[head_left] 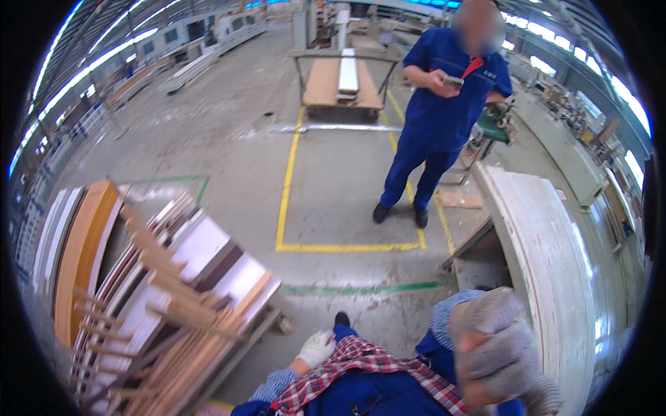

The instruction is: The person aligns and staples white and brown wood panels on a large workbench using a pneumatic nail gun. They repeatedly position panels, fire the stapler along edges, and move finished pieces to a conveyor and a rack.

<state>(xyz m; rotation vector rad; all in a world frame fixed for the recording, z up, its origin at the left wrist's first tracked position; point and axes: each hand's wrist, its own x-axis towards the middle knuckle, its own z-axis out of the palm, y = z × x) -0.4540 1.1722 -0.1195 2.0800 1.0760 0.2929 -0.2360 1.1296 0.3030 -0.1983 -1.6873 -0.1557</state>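
My left hand (pixel 317 349), in a white knit glove, rests low by my thigh, at the edge of a red plaid cloth (pixel 361 357) over my blue workwear. Its fingers look loosely extended, with nothing visible in them. Raised close to the camera at lower right is my right hand (pixel 494 343), in a grey knit glove. Its fingers are curled in, and whatever they may hold is hidden. A blue checked sleeve (pixel 451 315) shows beside it. Nearest to this hand is a long whitish board stack (pixel 538 236).
On the left, a rack with wooden pegs (pixel 184 305) holds boards and strips. Ahead, a person in blue (pixel 444 111) stands holding a phone (pixel 453 82). Behind is a flat cart (pixel 322 83) carrying a long white piece (pixel 348 73). Yellow floor lines (pixel 284 201) mark a bay.
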